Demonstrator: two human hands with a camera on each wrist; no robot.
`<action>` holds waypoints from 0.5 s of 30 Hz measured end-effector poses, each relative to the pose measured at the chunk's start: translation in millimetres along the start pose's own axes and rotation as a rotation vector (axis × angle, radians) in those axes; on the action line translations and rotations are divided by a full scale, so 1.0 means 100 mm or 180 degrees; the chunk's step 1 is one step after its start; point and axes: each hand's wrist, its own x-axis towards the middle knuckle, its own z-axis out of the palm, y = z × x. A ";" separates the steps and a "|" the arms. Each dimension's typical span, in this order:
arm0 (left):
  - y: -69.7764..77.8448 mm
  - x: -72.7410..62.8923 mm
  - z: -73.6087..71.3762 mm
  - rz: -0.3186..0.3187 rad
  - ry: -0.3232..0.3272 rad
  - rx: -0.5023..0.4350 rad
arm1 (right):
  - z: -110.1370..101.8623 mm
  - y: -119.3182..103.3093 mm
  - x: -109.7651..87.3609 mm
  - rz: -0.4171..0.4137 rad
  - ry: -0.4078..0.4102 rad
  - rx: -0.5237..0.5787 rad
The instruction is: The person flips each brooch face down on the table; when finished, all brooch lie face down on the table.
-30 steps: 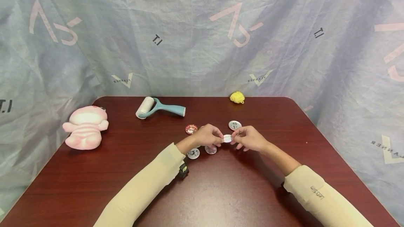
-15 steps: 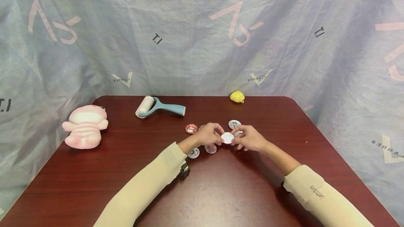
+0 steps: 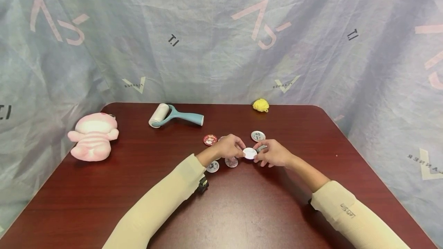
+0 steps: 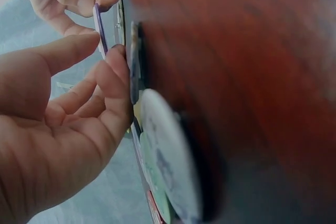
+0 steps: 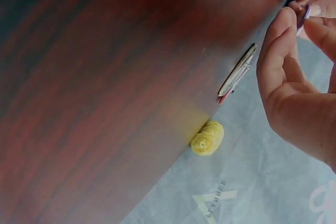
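A round pin badge (image 3: 249,153), white on the side facing up, is held between both hands just above the table. My left hand (image 3: 229,147) pinches its left edge and my right hand (image 3: 275,153) pinches the right edge. In the left wrist view the badge (image 4: 100,30) appears edge-on with a purple rim. Around the left hand lie a red badge (image 3: 210,140), a white one with a dark figure (image 3: 212,166) and a pinkish one (image 3: 231,162); another is partly hidden. Behind the right hand's fingers are a lettered badge (image 3: 257,136) and a partly covered one (image 3: 262,148).
A lint roller with a blue handle (image 3: 187,117) lies at the back left of the dark red table (image 3: 235,218). A pink plush toy (image 3: 92,137) lies at the left edge. The yellow bath puff (image 3: 261,105) sits near the back edge, before a grey cloth backdrop (image 3: 207,49).
The badge between my hands has tilted from a narrow oval so that more of its white face shows. Both hands stay nearly in place, and the head view has shifted slightly.
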 end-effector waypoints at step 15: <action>0.06 0.04 -0.02 0.0142 0.0006 0.0932 | 0.04 0.06 0.05 0.0076 -0.0053 -0.0059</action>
